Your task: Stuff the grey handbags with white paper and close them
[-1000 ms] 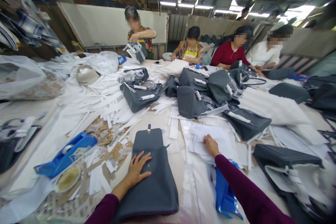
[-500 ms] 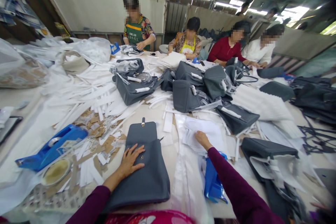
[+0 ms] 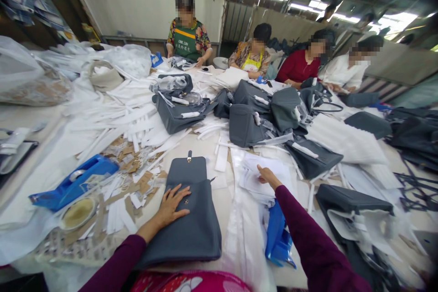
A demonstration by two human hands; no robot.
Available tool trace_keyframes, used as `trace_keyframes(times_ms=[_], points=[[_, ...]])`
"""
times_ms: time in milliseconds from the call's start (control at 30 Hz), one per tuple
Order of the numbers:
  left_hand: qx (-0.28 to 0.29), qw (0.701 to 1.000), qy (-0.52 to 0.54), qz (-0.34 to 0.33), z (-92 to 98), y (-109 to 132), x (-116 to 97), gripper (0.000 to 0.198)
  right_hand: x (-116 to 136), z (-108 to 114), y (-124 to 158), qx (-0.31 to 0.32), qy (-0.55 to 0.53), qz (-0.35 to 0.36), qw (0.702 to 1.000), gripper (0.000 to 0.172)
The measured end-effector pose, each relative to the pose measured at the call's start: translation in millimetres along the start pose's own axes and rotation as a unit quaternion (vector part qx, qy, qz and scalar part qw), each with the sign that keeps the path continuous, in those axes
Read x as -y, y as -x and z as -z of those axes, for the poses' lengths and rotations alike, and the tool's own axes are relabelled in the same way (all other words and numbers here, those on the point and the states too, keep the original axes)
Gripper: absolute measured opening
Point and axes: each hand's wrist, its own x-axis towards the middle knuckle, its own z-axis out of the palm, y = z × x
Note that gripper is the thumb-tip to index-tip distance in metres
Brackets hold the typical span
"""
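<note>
1 clear plastic sack (image 3: 20,77) is slumping at the far left of the cluttered table, and nearer the viewer a blue tape dispenser (image 3: 96,171) is lying beside a round item with a yellowish centre (image 3: 79,212). Brown cardboard tags (image 3: 145,182) are spilling to the right of these, while white foam strips (image 3: 137,121) are heaping up behind them. Across the table, a co-worker in a green apron (image 3: 186,43) is standing. The left hand (image 3: 172,207) is resting with fingers spread and palm down, gripping nothing, on a dark grey flap bag (image 3: 196,237), which is lying flat at the near edge with its flap pointing away. Farther back, several dark grey handbags (image 3: 242,125) are crowding together, and 3 more co-workers are sitting beyond them. The right hand (image 3: 270,178) is touching a stack of white sheets (image 3: 248,175), just right of the flap bag; whether its fingers are pinching any sheet, I cannot tell. Below that wrist, a second blue dispenser (image 3: 277,237) is leaning under the purple sleeve (image 3: 311,232). Farther right, another dark grey bag (image 3: 352,198) is lying with pale wrapping around it.
</note>
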Motion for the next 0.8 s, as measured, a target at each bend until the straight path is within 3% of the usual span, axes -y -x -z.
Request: trace_keyframes(times_ms=[200,367,567,667,800], points=[[0.0,1.0,-0.001,0.007,2.3,1,-2,0.06,1,1,4,0.027,-0.009,-0.048,0.998,0.044],[-0.007,1.0,0.01,0.002,3.2,3,-4,0.06,-5,1,16,-0.023,0.025,0.01,0.999,0.027],[0.0,1.0,0.026,0.003,4.8,2,-3,0.061,-12,-3,31,-0.107,0.06,0.048,0.991,0.042],[0.008,0.999,0.033,0.016,11.1,6,-7,0.063,-15,-1,36,-0.122,0.059,0.044,0.99,0.04],[0.027,0.998,0.056,0.024,13.1,11,-19,0.073,-53,5,15,-0.218,-0.002,0.045,0.975,0.047]])
